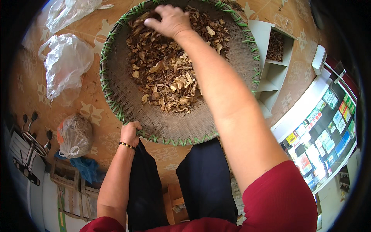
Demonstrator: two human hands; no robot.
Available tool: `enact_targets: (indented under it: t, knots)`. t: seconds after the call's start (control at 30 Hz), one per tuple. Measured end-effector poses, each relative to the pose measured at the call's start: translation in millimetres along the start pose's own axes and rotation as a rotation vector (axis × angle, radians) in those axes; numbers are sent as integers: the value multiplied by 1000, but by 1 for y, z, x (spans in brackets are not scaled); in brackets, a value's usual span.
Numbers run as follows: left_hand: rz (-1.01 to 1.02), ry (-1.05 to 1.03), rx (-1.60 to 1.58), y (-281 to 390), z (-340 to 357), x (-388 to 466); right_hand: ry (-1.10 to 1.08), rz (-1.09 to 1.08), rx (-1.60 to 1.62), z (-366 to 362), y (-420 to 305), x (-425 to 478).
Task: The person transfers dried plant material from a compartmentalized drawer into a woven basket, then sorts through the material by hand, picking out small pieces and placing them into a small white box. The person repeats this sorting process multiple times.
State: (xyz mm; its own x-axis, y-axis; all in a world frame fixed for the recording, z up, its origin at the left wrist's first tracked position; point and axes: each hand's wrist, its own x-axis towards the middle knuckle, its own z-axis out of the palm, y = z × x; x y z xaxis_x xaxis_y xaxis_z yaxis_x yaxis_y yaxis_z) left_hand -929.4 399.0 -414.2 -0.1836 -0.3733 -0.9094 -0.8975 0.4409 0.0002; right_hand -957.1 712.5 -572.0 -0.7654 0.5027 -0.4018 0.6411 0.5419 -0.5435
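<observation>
A large round woven bamboo tray (pixel 116 66), its rim bound with green strips, lies in front of me and overlaps my knees. Dried sliced plant pieces (pixel 162 72), dark brown toward the far side and paler nearer me, are heaped in it. My left hand (pixel 131 134) grips the near-left rim, a beaded bracelet at the wrist. At the far side of the tray my right hand (pixel 171 21) reaches over the heap, slightly blurred, thumb and fingers apart. Its fingertips are near the dark pieces; whether they touch any, I cannot tell.
Right of the tray stands a white compartment box (pixel 261 43) with dark dried pieces in one compartment. Clear plastic bags (pixel 66 63) and a filled, tied bag (pixel 76 134) are on the patterned floor at left. A glass display counter (pixel 321 130) is at right, a wooden chair (pixel 68 177) at lower left.
</observation>
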Motion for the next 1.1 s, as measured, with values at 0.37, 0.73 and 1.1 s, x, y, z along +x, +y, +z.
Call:
enact_targets:
  t: [0.37,0.73,1.1]
  knots:
    - [-130,-48,-7,-1,-6,17,-932,-147,-35,-28,-44,-172]
    - [-70,136,37,-14,6,57,-203,-6,-262,-35,76,-53]
    - [-104,132,50,-13,10,66,-600,249,-67,-19,57,-234]
